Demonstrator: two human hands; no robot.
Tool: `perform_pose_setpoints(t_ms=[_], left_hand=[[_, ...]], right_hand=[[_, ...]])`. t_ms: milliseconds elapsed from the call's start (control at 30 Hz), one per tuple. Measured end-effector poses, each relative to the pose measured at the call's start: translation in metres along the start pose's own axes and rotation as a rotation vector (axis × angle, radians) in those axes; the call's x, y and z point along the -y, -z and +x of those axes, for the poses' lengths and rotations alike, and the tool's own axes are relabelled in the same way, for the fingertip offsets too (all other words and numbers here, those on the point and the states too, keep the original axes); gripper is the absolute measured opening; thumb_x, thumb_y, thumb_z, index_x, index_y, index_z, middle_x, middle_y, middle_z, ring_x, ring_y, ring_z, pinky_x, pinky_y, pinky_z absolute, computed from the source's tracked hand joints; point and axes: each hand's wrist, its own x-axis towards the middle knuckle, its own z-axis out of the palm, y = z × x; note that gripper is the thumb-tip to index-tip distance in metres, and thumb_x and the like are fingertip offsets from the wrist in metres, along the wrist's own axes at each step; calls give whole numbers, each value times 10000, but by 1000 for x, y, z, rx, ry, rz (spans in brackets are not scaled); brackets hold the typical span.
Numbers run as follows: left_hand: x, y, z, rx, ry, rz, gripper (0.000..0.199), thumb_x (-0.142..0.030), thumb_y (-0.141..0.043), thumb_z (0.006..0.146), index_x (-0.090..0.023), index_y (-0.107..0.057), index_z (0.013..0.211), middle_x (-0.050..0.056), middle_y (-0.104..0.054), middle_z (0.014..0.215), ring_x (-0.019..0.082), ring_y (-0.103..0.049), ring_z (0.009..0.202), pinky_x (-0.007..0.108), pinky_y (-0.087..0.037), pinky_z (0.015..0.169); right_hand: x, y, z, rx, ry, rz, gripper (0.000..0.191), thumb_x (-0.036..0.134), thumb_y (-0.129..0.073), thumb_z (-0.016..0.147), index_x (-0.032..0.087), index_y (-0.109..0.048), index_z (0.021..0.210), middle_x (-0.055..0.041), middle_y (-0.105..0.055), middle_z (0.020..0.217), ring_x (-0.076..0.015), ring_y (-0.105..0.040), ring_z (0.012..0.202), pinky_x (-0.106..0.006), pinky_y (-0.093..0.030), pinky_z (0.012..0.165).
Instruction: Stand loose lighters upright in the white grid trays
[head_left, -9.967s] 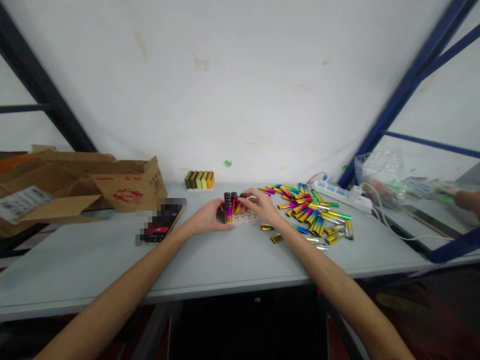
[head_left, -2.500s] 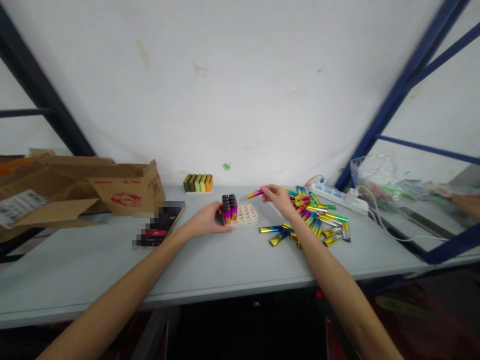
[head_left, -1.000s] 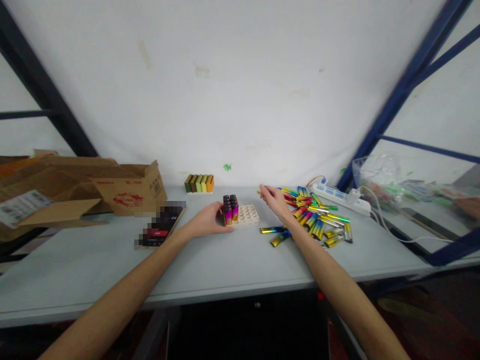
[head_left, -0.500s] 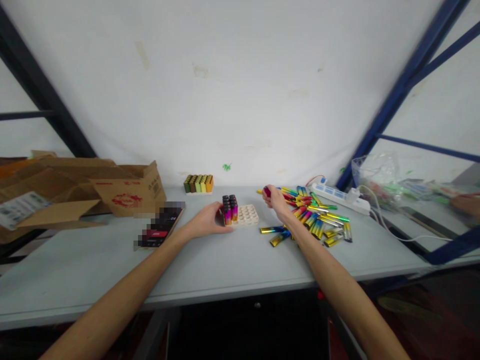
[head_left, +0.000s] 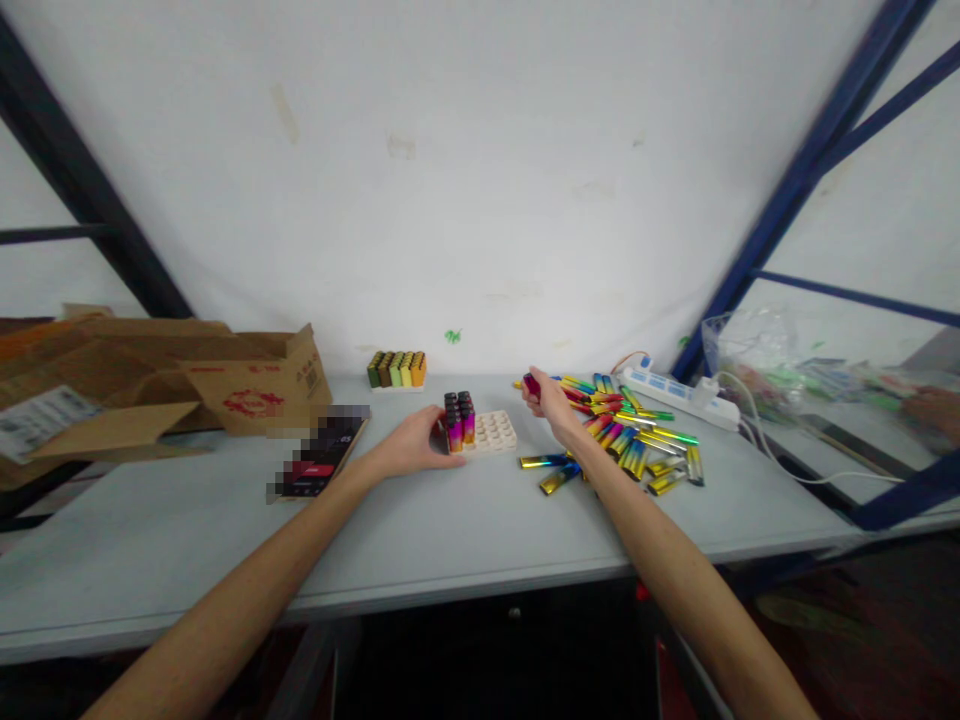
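My left hand [head_left: 412, 440] grips the left end of a white tray [head_left: 496, 432] with rows of holes, thumb at the front and fingers behind. Several lighters [head_left: 460, 424] with black tops and purple-to-orange bodies stand upright in its left part; the holes at the right hold nothing. My right hand [head_left: 550, 402] is closed on a dark red-purple lighter [head_left: 532, 383], to the right of the tray and above the table. Just beyond it lies a loose pile of shiny lighters [head_left: 630, 435] in gold, red, green and blue.
A second tray of upright green and orange lighters [head_left: 397, 369] stands by the wall. At left are a phone [head_left: 326, 450] and an open cardboard box [head_left: 259, 385]. A power strip [head_left: 679, 393] with a white cable lies behind the pile. Another person's hand [head_left: 934, 408] shows at far right.
My right hand has shifted very slightly to the left with the lighter in it. My left hand and the tray stay in place.
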Motion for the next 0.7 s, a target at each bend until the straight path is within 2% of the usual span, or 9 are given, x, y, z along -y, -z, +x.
perform_pose_setpoints(t_ms=[200, 300, 400, 500, 600, 700], left_hand=[[-1, 1, 0, -7, 3, -34, 601, -591, -851, 617, -181, -657, 1009, 77, -718, 966, 257, -663, 827, 373, -547, 752], [-2, 1, 0, -11, -7, -16, 602, -598, -851, 617, -179, -659, 1004, 79, -713, 960, 259, -661, 820, 377, -547, 759], [-1, 0, 0, -16, -18, -17, 606, -592, -847, 627, -176, -662, 1025, 83, -714, 964, 263, -669, 823, 379, -548, 766], [-1, 0, 0, -9, -17, -27, 614, -585, -843, 637, -171, -665, 1055, 90, -718, 986, 270, -676, 845, 385, -554, 778], [-2, 1, -1, -8, -15, -38, 622, -577, -843, 638, -173, -667, 1076, 93, -721, 1012, 276, -676, 866, 390, -556, 796], [-3, 1, -1, -11, -23, -20, 610, -575, -838, 643, -169, -667, 1066, 95, -717, 1010, 283, -675, 881, 388, -551, 806]], right_hand=[[-2, -1, 1, 38, -10, 13, 573, 755, -496, 837, 222, -447, 633, 74, -295, 541, -84, -203, 454, -246, -143, 450], [-3, -4, -1, 54, 55, 31, 598, 786, -495, 850, 206, -568, 723, 55, -373, 591, -94, -304, 483, -240, -234, 456], [0, -10, -7, 122, 150, 3, 554, 733, -557, 874, 199, -691, 934, 31, -479, 685, -110, -445, 574, -237, -380, 528], [4, -16, -16, 210, 159, -41, 478, 647, -641, 878, 209, -717, 1052, -2, -585, 828, -129, -561, 702, -243, -488, 637], [9, -22, -23, 291, 164, -53, 393, 572, -713, 856, 220, -727, 1030, -33, -659, 977, -160, -628, 829, -272, -541, 733], [12, -26, -26, 301, 230, -114, 342, 527, -756, 831, 200, -740, 932, -37, -686, 925, -167, -633, 817, -273, -536, 731]])
